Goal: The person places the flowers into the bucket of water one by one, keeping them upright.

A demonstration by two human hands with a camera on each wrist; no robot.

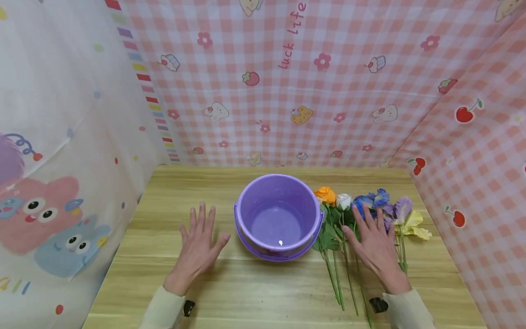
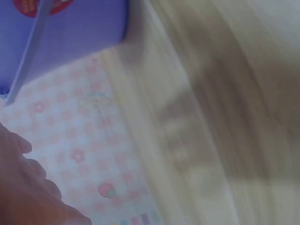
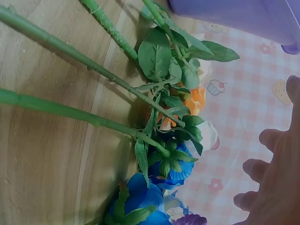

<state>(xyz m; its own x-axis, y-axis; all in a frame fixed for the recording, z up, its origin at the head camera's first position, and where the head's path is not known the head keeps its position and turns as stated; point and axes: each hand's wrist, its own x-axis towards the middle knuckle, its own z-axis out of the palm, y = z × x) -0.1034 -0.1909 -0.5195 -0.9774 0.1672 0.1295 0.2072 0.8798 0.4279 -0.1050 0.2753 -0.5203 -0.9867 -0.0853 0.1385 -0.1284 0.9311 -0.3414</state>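
A purple bucket (image 1: 256,219) stands upright near the middle of the surface (image 1: 164,219), its mouth facing up and its handle (image 1: 246,249) lowered around the near side; the left wrist view shows part of a red label (image 2: 33,5) on it. The left hand (image 1: 197,249) is left of the bucket, apart from it, fingers spread and thumb toward it, holding nothing. The right hand (image 1: 376,251), also spread and holding nothing, is over the flowers just right of the bucket; the right wrist view shows its fingers apart from the blooms. From left to right lie an orange flower (image 1: 326,195), a white flower (image 1: 344,201), blue flowers (image 1: 381,197), a purple flower (image 1: 403,209) and a yellow flower (image 1: 412,220), heads away from the person. Behind the surface hangs pink checked cloth (image 1: 353,87).
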